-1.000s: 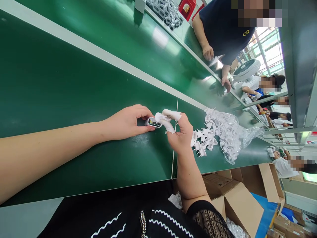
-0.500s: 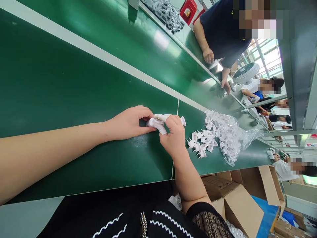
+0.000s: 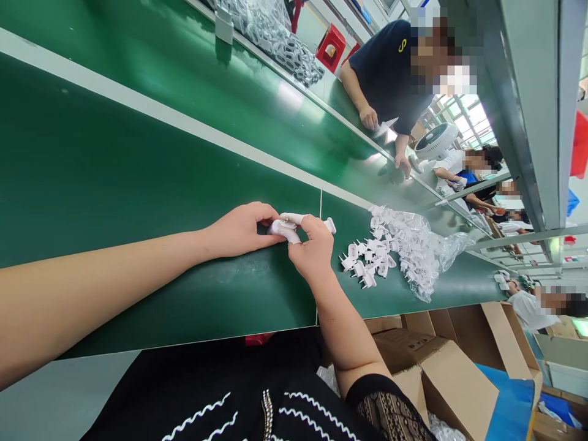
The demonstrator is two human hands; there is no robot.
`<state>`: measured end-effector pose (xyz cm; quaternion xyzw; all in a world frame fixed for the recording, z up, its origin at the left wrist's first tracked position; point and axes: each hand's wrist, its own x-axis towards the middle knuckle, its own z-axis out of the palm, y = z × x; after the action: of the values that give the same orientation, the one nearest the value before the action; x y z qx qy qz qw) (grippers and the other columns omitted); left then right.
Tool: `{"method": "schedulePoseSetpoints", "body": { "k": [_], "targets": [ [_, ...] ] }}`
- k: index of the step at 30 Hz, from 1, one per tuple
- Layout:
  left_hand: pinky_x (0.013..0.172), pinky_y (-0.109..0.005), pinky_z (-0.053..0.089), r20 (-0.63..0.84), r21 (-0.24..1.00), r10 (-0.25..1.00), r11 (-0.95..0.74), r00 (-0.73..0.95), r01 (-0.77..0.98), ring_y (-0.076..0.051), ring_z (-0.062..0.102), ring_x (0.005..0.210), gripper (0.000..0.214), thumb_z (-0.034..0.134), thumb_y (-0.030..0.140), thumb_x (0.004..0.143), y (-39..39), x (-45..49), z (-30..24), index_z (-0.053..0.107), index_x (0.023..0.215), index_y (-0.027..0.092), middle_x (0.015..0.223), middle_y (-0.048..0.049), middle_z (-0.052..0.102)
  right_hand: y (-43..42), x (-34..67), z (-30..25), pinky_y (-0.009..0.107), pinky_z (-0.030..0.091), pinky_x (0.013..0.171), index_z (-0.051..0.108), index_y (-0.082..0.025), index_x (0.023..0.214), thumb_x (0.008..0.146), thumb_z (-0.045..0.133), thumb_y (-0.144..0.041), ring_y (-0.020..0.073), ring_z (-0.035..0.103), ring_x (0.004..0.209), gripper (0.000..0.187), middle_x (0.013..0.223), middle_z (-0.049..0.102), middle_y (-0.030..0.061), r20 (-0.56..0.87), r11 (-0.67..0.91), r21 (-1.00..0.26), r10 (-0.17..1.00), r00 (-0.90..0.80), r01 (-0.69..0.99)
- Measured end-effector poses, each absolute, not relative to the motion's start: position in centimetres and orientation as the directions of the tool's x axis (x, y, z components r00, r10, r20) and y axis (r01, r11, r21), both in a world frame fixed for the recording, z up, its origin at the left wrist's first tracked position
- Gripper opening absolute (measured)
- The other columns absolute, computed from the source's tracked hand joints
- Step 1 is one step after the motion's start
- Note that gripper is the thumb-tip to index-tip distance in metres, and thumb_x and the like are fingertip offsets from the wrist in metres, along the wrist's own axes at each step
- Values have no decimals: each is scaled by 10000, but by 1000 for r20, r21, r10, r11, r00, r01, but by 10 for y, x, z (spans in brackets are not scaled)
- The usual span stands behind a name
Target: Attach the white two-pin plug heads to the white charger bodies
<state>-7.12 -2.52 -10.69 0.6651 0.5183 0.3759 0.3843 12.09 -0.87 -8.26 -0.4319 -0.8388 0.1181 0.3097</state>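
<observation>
My left hand (image 3: 245,231) comes in from the left, its thumb and fingers closed on a small white plastic part (image 3: 274,228). My right hand (image 3: 312,248) meets it from the other side, with white coverings on its thumb and forefinger pinched at the same part. Most of the part is hidden by the fingers, so its exact kind cannot be made out. A white rounded piece (image 3: 329,226) shows beyond the right hand's knuckles. Just right of that hand lies a loose heap of white plug pieces with pins (image 3: 367,260) on the green table (image 3: 151,190).
A clear plastic bag (image 3: 420,251) full of more white pieces lies behind the heap. Across the green belt (image 3: 257,110), a co-worker (image 3: 383,73) handles something beside a pile of grey rings (image 3: 291,55). Open cardboard boxes (image 3: 454,373) stand below the table's edge at right.
The view has shifted slightly, so the table and boxes sit a little differently. Both hands keep their grip on the white part with hardly any visible movement.
</observation>
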Motion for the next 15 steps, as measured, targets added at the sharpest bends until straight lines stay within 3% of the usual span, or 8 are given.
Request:
{"method": "schedulePoseSetpoints", "body": {
  "k": [6,12,15],
  "targets": [
    [820,-406,551,71,939,991,-105,115,326,-290,684,919,523,675,695,760,-27,-69,-108,746,971,222,1001,-66,753,-5,118,-87,504,531,1127,664,-301,1389,930,709,-324,232,736,1081,462,1189,795,33,329,441,-753,895,-302,488],
    [1015,-438,587,-46,997,997,50,57,-64,-315,728,1120,728,834,744,726,-27,-74,-105,723,1224,224,1218,-82,786,3,117,-97,447,600,1051,664,-243,1390,934,634,-296,227,743,1074,460,1265,773,80,344,422,-842,899,-269,335],
    [988,-437,612,-69,980,997,77,47,-184,-317,729,1131,791,881,742,686,-25,-75,-104,716,1249,211,1237,-99,786,2,117,-102,423,612,1051,652,-241,1403,912,663,-288,223,744,1109,493,1286,763,80,312,403,-871,896,-317,282]
  ]
}}
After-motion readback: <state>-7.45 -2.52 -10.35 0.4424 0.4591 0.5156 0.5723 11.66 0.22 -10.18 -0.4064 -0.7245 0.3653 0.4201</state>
